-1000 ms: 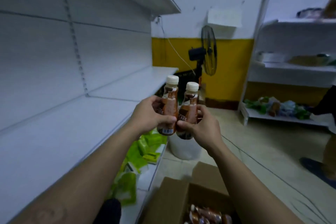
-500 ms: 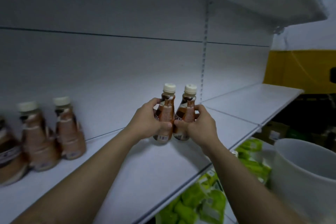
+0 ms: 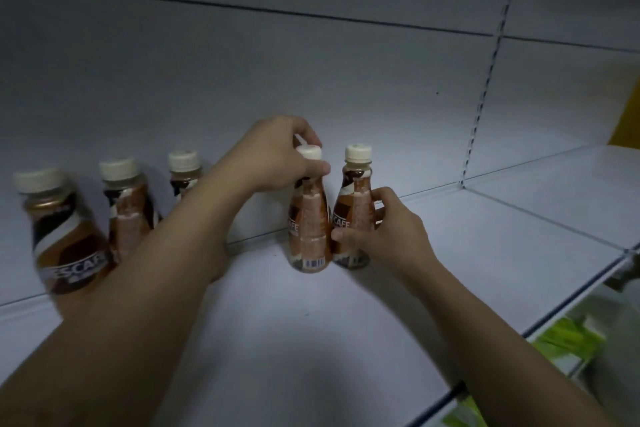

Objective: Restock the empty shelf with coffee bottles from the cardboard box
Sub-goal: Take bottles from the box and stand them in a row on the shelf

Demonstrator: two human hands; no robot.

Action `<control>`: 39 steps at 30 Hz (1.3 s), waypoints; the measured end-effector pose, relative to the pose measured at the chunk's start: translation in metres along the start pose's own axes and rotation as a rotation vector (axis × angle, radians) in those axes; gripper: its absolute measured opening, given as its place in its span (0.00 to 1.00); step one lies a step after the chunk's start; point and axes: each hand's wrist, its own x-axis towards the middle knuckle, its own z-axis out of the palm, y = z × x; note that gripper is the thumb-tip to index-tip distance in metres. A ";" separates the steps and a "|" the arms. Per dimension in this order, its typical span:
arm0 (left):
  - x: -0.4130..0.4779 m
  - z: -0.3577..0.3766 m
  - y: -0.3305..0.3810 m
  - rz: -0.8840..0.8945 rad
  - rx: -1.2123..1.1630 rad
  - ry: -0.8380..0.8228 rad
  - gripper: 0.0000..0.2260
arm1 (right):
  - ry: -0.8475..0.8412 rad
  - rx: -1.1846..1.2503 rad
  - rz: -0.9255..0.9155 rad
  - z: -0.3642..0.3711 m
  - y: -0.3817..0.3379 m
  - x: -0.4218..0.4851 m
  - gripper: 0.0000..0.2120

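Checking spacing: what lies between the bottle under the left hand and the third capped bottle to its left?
In the head view, only the left forearm crosses there; the shelf behind looks bare.

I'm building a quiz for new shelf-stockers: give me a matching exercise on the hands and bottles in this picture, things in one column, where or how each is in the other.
Things:
1. left hand
2. right hand
3. leftmost coffee bottle
4. green packets

Places or states:
A. lower level, under the shelf edge
B. grip at a bottle's neck, by the cap
C. standing free, far left
D. grip around a bottle's body

Pairs: 1-B, 2-D, 3-C, 4-A
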 end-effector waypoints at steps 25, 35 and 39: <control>-0.001 -0.052 -0.021 -0.125 0.577 0.075 0.18 | -0.119 0.011 -0.189 0.079 -0.013 0.015 0.27; -0.015 -0.020 0.014 0.197 0.699 0.200 0.24 | -0.038 -0.481 -0.167 0.036 -0.037 0.001 0.44; -0.026 0.012 0.036 0.369 0.660 0.056 0.25 | 0.107 -0.506 -0.202 -0.022 -0.030 -0.020 0.44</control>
